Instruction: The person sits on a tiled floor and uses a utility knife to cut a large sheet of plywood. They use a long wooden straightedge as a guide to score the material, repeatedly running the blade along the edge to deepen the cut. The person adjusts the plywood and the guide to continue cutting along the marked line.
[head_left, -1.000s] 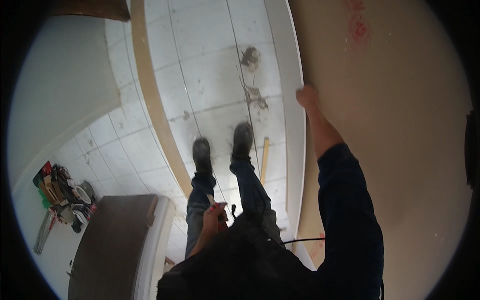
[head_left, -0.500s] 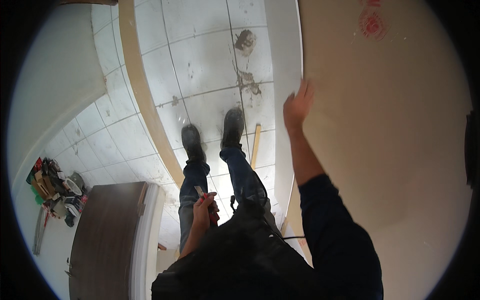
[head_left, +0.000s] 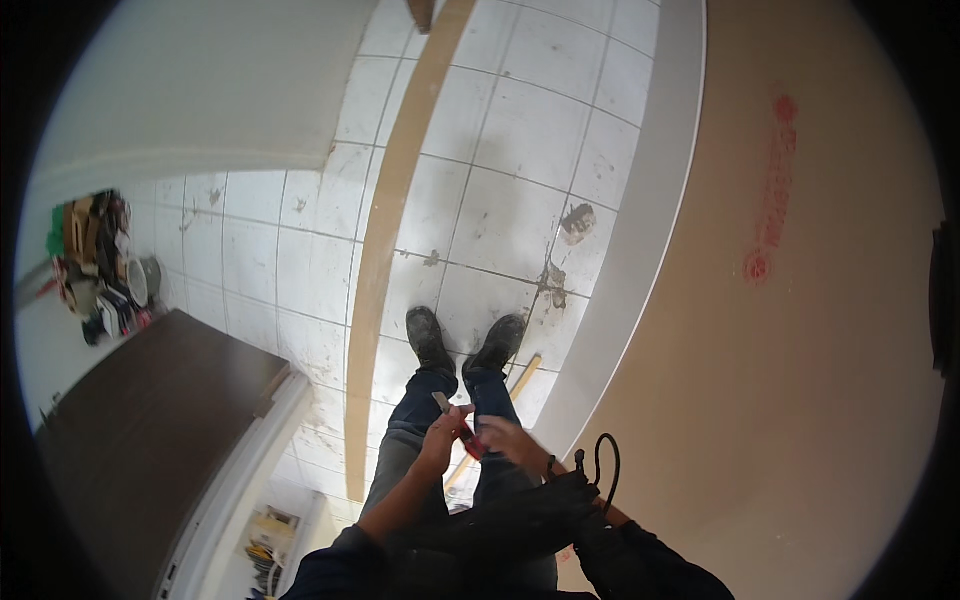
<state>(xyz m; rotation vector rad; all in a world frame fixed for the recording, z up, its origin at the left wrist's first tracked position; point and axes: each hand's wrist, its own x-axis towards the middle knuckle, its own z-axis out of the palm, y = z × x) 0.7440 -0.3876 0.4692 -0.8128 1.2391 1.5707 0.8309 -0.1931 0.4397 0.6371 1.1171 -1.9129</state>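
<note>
In front of my thighs, my left hand (head_left: 438, 442) is closed around a red utility knife (head_left: 472, 440). Its flat blade (head_left: 441, 402) sticks out past the fingers, pointing up and left. Just right of the knife is my right hand (head_left: 508, 438), blurred by motion. Its fingers are close to the red handle, but whether they touch it or hold anything I cannot tell. To the right of both hands stretches a large brown-faced board (head_left: 790, 380) with red stamped marks and a pale edge.
Tan strip (head_left: 385, 240) runs along the tiled floor left of my boots (head_left: 428, 335). A short wooden stick (head_left: 525, 375) lies by the right boot. A dark brown door (head_left: 150, 440) stands at left, near a heap of tools and boxes (head_left: 95, 250). Cables (head_left: 608, 460) hang at my waist.
My right hand has left the brown board and come down beside the knife. The left hand still grips the knife. The view has shifted, and my boots are closer together.
</note>
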